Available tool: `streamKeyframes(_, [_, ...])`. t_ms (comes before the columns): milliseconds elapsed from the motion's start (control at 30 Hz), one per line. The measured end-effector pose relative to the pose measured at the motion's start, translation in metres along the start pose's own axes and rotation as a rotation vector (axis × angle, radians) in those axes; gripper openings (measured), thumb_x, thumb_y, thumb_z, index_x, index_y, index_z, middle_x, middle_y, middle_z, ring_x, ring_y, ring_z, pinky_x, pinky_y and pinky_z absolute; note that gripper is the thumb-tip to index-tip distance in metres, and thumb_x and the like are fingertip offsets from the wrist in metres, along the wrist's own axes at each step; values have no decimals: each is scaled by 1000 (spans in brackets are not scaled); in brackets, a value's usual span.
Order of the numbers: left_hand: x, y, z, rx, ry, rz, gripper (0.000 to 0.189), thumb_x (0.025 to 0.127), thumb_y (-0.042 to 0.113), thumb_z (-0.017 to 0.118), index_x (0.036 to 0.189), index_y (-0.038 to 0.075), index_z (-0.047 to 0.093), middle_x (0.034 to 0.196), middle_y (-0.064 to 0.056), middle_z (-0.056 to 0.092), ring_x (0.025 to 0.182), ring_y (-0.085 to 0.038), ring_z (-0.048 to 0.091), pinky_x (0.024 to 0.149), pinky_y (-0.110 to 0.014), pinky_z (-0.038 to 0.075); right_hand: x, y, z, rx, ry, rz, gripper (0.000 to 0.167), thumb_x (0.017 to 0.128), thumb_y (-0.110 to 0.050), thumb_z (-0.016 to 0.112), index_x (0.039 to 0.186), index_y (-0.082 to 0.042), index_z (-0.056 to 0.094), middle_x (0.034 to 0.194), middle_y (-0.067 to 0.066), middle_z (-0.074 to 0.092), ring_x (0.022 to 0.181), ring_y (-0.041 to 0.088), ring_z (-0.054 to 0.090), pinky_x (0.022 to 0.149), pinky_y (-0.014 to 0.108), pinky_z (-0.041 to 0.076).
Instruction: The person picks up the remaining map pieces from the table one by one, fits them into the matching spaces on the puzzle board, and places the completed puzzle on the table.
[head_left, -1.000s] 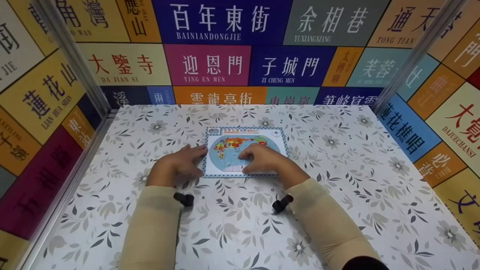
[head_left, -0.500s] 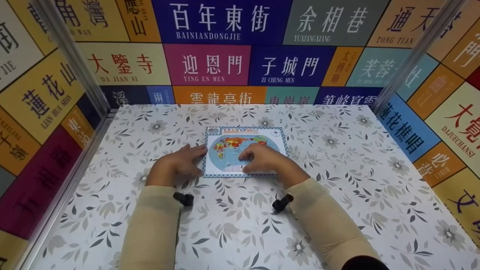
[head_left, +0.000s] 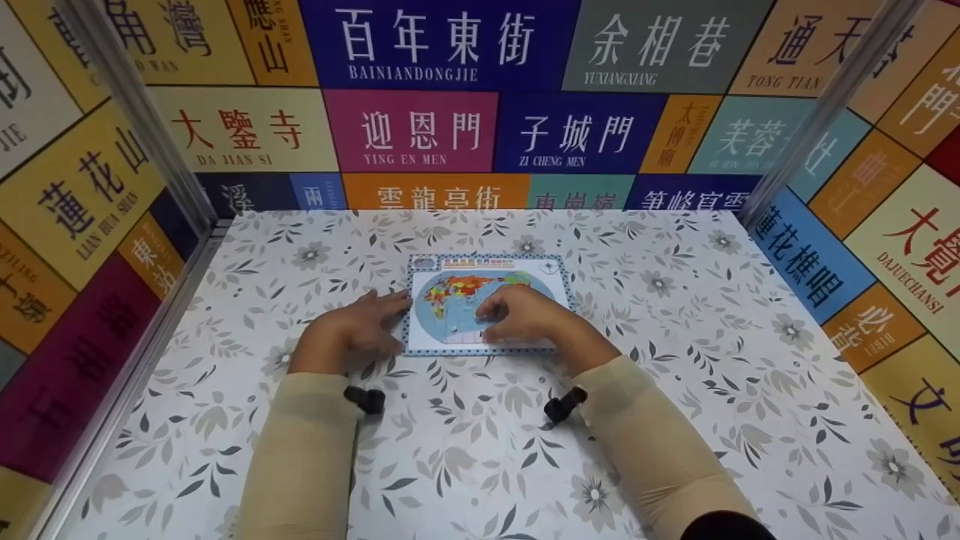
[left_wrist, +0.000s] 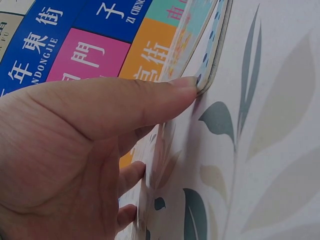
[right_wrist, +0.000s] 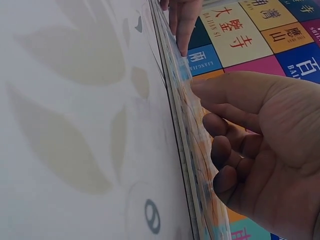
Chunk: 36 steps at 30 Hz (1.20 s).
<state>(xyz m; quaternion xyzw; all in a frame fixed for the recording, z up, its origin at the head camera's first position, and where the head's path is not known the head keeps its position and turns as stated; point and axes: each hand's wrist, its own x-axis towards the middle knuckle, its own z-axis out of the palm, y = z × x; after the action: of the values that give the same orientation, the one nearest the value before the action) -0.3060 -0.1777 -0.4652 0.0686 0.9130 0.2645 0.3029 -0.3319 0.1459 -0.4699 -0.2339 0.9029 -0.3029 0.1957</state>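
A world map puzzle [head_left: 442, 324] with a blue dotted border lies flat on the table. At its left edge rests my left hand [head_left: 354, 324], the fingers spread and reaching to the border. In the left wrist view the thumb [left_wrist: 182, 92] touches the puzzle's rounded lower corner. My right hand [head_left: 529, 319] is over the right half of the map and covers part of it. Its thumb tip [right_wrist: 200, 89] touches the surface in the right wrist view, with the other fingers [right_wrist: 225, 150] loosely bent. A gap shows between thumb and index finger, with no loose piece visible there.
A floral white cover [head_left: 480, 465] lies over the tabletop. Panels with colourful lettering [head_left: 420, 135] enclose the back and both sides, with metal posts [head_left: 161, 120] at the corners. Black straps [head_left: 366, 400] sit at both wrists.
The head view has shifted very slightly. Both hands and the puzzle keep practically the same positions.
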Motion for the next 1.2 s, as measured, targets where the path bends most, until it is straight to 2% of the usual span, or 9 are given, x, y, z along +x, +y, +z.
streamKeyframes(133, [0, 1, 0, -23, 1, -15, 95, 93, 28, 81, 168, 47, 26, 181, 21, 7, 170, -26, -15, 133, -71, -5, -2, 0, -5, 11, 40, 9, 29, 93, -25, 83, 122, -20, 81, 122, 2, 76, 115, 22, 70, 102, 46, 59])
streamKeyframes(267, [0, 3, 0, -22, -8, -41, 95, 93, 28, 81, 168, 49, 26, 180, 23, 7, 170, -23, -16, 133, -70, -5, -7, 2, -10, 29, 54, 1, 26, 98, -26, 78, 123, -19, 80, 125, 3, 74, 114, 23, 70, 97, 46, 60])
streamKeyframes(500, [1, 3, 1, -13, -11, -55, 95, 93, 29, 82, 167, 49, 27, 180, 24, 8, 170, -23, -15, 133, -71, -4, -17, 5, -21, 31, 118, -23, 28, 100, -28, 74, 125, -17, 79, 126, 4, 74, 97, 21, 68, 84, 40, 58])
streamKeyframes(633, [2, 2, 1, -6, -14, -66, 94, 93, 31, 82, 167, 49, 27, 180, 24, 8, 170, -24, -15, 132, -72, -4, -22, 8, -30, 47, 139, -28, 34, 100, -28, 73, 131, -13, 77, 126, 5, 75, 98, 23, 67, 83, 40, 58])
streamKeyframes(800, [1, 1, 1, -16, -9, -74, 94, 93, 31, 82, 167, 49, 28, 180, 24, 8, 170, -23, -15, 132, -72, -5, -31, 14, -41, 76, 157, 6, 37, 101, -29, 74, 135, -14, 75, 124, 6, 75, 93, 30, 72, 77, 37, 59])
streamKeyframes(867, [1, 0, 0, -9, -3, -53, 93, 93, 30, 81, 168, 47, 28, 180, 23, 8, 170, -25, -15, 132, -72, -5, -37, 18, -46, 81, 167, 20, 36, 101, -30, 74, 134, -16, 76, 122, 5, 75, 90, 33, 73, 73, 37, 58])
streamKeyframes(1033, [4, -3, 1, -11, 1, -27, 93, 92, 27, 82, 168, 42, 31, 181, 21, 10, 170, -27, -14, 133, -72, -4, -53, 31, -59, 83, 205, 67, 32, 102, -36, 73, 131, -24, 78, 119, 3, 74, 90, 27, 64, 71, 36, 53])
streamKeyframes(1200, [5, -6, 3, -32, -5, -61, 95, 90, 27, 84, 168, 45, 31, 181, 21, 10, 170, -26, -15, 132, -72, -4, -64, 45, -70, 89, 263, 126, 30, 101, -37, 73, 130, -29, 77, 121, 3, 72, 97, 24, 61, 76, 37, 54])
